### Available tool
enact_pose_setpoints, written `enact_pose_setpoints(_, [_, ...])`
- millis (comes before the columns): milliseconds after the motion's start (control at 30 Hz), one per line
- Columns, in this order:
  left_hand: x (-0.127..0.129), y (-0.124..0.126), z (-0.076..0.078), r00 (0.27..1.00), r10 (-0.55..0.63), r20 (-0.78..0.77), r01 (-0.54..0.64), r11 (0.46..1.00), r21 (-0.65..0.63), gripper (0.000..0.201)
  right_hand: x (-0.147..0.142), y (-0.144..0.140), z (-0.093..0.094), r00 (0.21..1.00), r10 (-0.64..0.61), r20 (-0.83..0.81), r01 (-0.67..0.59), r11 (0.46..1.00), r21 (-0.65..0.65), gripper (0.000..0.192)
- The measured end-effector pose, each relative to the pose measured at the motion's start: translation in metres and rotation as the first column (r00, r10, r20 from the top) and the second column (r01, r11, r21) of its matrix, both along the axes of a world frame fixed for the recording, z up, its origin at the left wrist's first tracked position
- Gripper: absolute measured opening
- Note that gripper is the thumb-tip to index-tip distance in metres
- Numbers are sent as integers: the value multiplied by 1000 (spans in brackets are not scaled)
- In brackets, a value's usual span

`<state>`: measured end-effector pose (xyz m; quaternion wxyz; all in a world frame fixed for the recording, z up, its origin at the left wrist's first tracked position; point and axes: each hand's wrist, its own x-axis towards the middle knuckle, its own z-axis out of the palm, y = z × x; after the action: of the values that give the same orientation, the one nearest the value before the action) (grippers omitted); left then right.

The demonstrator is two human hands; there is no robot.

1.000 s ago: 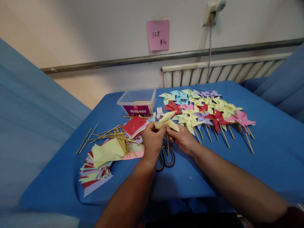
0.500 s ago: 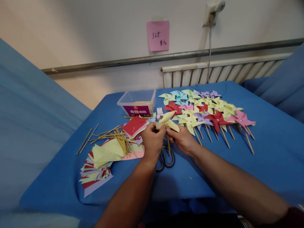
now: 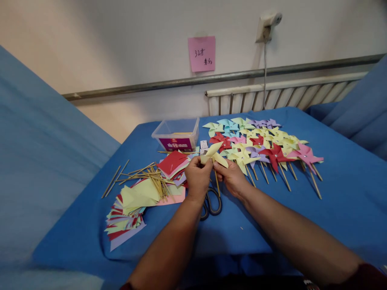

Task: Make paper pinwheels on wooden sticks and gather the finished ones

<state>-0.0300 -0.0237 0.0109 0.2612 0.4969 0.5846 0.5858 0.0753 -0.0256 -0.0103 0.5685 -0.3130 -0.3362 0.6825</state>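
Observation:
Both hands hold one pale yellow paper pinwheel [image 3: 215, 152] over the middle of the table. My left hand [image 3: 198, 177] is closed, its thumb and fingers pinching the left side of the paper. From the right, my right hand [image 3: 232, 174] is closed on the pinwheel's lower edge by the stick [image 3: 217, 183], which points down below the blades. The fingertips partly cover the centre. Under the hands lie scissors [image 3: 214, 203] with dark handles; their blades are hidden.
Finished pinwheels [image 3: 275, 155] on sticks lie in rows at right. At left are loose sticks [image 3: 157, 181], a fanned stack of coloured paper [image 3: 127, 217] and red sheets [image 3: 172, 161]. Behind stand a clear plastic box [image 3: 178, 131] and a small white box [image 3: 204, 144]. Blue cloth [image 3: 272, 225] covers the table.
The view has tilted slightly, so the scene sits a little lower in the picture. Both hands keep hold of the yellow pinwheel in nearly the same pose.

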Motion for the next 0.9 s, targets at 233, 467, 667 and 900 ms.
enact_pose_setpoints(233, [22,14,8,1000,-4,-17,4,1000,26,14,14,17,0,993,-60,-106,61,998,9,33])
enact_pose_setpoints(467, [33,24,12,996,12,83,-13,1000,11,12,20,24,0,985,-59,-160,56,998,-25,34])
enact_pose_setpoints(667, [29,22,10,1000,17,-1,-17,999,41,12,18,24,-1,985,-8,-174,6,1000,-11,33])
enact_pose_setpoints(900, [22,13,14,998,1,-62,2,999,47,13,17,21,-1,991,1,-132,0,1000,3,32])
